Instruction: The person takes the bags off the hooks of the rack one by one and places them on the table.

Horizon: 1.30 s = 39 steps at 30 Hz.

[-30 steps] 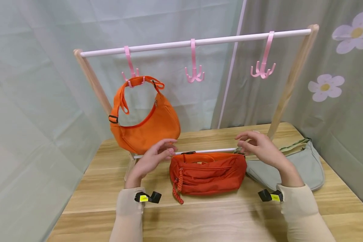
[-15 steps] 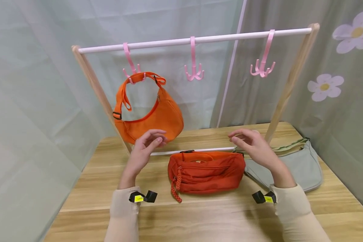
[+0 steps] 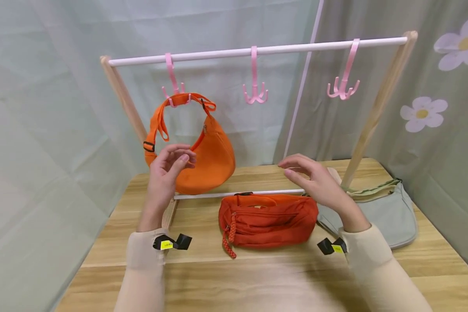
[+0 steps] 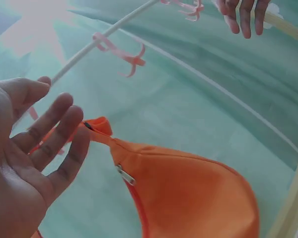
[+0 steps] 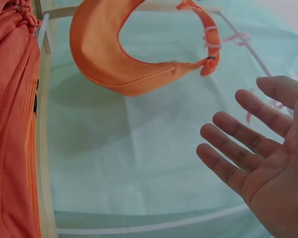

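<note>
An orange shoulder bag (image 3: 210, 158) hangs by its strap from the left pink hook (image 3: 175, 91) on the rack. My left hand (image 3: 165, 175) is raised in front of the bag's lower left part, fingers loosely bent and holding nothing; in the left wrist view the bag's zip end (image 4: 126, 174) shows beyond the fingers. My right hand (image 3: 316, 182) hovers above the right end of a red waist bag (image 3: 269, 223), its fingers relaxed and nothing in them. The red bag lies on the table with its cord zip pulls at the left.
Two more pink hooks, a middle one (image 3: 255, 86) and a right one (image 3: 344, 82), hang from the white rail (image 3: 288, 48) with nothing on them. A grey-green bag (image 3: 386, 216) lies at the right of the wooden table (image 3: 234, 281). Wooden rack legs (image 3: 378, 112) stand at both sides.
My left hand has risen and moved left, now overlapping the orange bag in the head view. My right hand has risen and shifted left. The orange bag has swung slightly on its hook.
</note>
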Motion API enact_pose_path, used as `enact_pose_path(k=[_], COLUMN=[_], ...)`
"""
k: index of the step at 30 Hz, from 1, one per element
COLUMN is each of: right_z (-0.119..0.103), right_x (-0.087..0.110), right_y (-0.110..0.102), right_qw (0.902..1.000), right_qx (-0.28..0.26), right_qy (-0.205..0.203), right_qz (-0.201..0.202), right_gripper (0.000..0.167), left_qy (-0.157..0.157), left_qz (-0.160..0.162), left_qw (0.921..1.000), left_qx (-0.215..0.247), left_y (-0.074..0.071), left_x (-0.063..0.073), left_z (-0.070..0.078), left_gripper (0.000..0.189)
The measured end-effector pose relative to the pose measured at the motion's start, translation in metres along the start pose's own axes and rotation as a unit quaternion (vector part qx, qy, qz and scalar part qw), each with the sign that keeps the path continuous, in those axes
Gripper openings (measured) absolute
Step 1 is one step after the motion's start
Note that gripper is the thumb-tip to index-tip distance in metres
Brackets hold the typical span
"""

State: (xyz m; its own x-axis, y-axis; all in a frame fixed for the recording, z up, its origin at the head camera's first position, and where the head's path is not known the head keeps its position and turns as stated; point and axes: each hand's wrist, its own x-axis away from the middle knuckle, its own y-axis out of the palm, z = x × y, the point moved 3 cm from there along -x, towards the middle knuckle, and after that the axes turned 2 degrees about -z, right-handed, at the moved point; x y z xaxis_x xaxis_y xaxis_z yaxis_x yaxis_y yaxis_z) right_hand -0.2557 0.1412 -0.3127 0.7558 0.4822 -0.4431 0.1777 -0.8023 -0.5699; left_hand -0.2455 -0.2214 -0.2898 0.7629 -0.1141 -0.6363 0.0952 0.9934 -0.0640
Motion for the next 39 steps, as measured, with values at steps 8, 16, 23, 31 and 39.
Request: enact_pose_path(k=[8,16,23,31,39], right_z=[-0.007,-0.026,-0.041,-0.054,-0.07], right_x=[-0.019,-0.034,-0.047,-0.063,-0.079], right_y=[-0.003,-0.008,-0.009,-0.009,-0.003], right_qw=[0.9989,0.9987,0.9973,0.9945,0.9912], right_qx=[-0.023,-0.004,0.013,0.041,0.058], right_qy=[0.008,-0.025,-0.041,-0.057,-0.074], right_qz=[-0.04,-0.045,-0.06,-0.078,-0.093], right_gripper=[0.028,0.029,0.034,0.037,0.037], left_qy=[0.054,0.095,0.112,0.153,0.171], left_qz=[0.017,0.052,0.078,0.095,0.083], left_qw=[0.9982,0.9934,0.9876,0.9511,0.91], left_qx=[-0.018,-0.038,-0.078,-0.251,-0.369], left_y=[-0.013,-0.019,-0.012,0.004,-0.013], left_x=[-0.03,-0.057,-0.075,-0.109,-0.143], left_z=[0.025,0.047,0.072,0.113,0.098], left_gripper=[0.022,0.023,0.024,0.029,0.03])
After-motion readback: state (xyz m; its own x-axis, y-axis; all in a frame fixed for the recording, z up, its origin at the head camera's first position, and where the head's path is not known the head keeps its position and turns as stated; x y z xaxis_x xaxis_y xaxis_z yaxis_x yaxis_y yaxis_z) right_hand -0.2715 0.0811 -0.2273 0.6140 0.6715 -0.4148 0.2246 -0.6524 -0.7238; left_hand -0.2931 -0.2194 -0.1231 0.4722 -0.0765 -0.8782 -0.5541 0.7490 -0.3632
